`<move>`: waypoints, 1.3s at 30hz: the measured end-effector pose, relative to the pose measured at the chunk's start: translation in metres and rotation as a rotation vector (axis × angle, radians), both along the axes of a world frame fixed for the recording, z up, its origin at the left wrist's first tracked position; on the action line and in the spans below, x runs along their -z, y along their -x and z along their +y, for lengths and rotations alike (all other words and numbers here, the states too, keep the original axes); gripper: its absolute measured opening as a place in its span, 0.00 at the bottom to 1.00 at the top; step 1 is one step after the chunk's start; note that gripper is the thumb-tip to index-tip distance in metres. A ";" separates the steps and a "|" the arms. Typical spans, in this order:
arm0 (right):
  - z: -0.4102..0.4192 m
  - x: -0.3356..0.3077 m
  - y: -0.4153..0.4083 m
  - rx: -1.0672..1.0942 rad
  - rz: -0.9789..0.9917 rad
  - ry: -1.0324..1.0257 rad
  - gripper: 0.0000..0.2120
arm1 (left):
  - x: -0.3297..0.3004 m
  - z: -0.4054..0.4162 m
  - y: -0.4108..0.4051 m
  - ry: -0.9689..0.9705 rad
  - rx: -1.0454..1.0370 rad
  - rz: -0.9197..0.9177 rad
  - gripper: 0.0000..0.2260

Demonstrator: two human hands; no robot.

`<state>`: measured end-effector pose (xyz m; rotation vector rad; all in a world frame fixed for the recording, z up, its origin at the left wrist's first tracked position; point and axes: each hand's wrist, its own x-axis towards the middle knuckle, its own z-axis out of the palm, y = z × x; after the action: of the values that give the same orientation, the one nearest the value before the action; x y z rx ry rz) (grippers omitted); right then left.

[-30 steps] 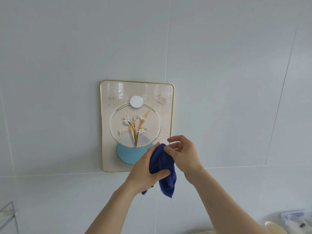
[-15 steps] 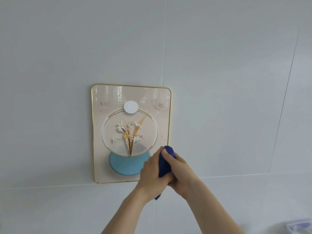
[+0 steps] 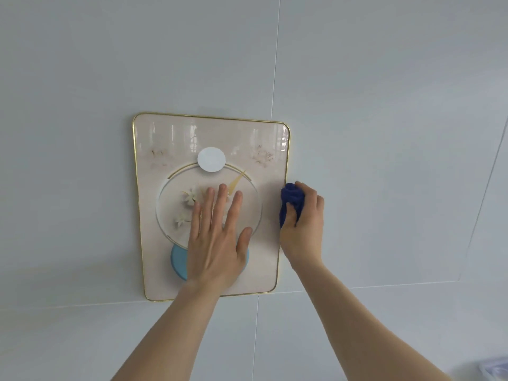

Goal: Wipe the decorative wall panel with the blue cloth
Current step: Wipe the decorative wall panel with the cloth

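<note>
The decorative wall panel [image 3: 170,138] hangs on the pale tiled wall: cream, gold-edged, with a white disc, a flower circle and a light blue half-round at the bottom. My left hand [image 3: 217,237] lies flat on the panel's middle, fingers spread, covering part of the flowers and the blue shape. My right hand [image 3: 303,224] grips the bunched dark blue cloth [image 3: 292,200] and presses it against the panel's right edge, about halfway up.
Large grey-white wall tiles [image 3: 384,105] surround the panel, with grout lines running above and below it. A blurred pale object [image 3: 494,368] shows at the bottom right corner.
My hands have parted: the left let go of the cloth and went flat onto the panel, the right carried the cloth up to the right edge. The view has moved closer.
</note>
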<state>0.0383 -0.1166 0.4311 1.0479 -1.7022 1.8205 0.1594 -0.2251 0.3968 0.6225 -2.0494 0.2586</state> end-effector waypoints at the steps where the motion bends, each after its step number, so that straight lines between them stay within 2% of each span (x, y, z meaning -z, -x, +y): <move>1: -0.007 0.002 0.003 0.038 0.089 -0.004 0.23 | -0.003 -0.006 0.003 0.026 -0.029 -0.006 0.30; 5: -0.029 0.010 0.013 0.202 0.337 -0.123 0.28 | -0.004 -0.027 0.009 0.048 -0.098 -0.040 0.31; 8: -0.040 0.027 0.020 0.265 0.475 -0.262 0.25 | 0.002 -0.036 0.013 0.043 -0.085 -0.029 0.31; 11: -0.043 0.042 0.020 0.273 0.494 -0.319 0.24 | 0.007 -0.044 0.018 0.063 -0.064 -0.020 0.31; 17: -0.045 0.071 0.037 0.300 0.573 -0.236 0.19 | 0.012 -0.050 0.028 0.083 -0.088 -0.006 0.32; 23: -0.032 0.106 0.045 0.358 0.651 -0.297 0.26 | 0.015 -0.054 0.034 0.106 -0.087 0.025 0.32; 29: -0.010 0.132 0.039 0.389 0.709 -0.447 0.34 | 0.015 -0.055 0.032 0.108 -0.073 0.031 0.31; 32: 0.002 0.137 0.035 0.372 0.709 -0.573 0.35 | 0.014 -0.056 0.030 0.119 -0.059 0.027 0.31; 36: 0.013 0.128 0.022 0.334 0.639 -0.709 0.30 | 0.013 -0.054 0.028 0.113 -0.056 0.014 0.32; 38: 0.019 0.119 0.018 0.316 0.525 -0.704 0.24 | 0.011 -0.053 0.027 0.105 -0.054 -0.001 0.33; 39: 0.023 0.112 0.015 0.278 0.384 -0.661 0.20 | 0.011 -0.053 0.026 0.102 -0.055 -0.009 0.34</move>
<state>0.0234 -0.0935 0.3195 1.2239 -2.1071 0.8200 0.1334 -0.2777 0.3859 0.6167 -2.0160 0.3961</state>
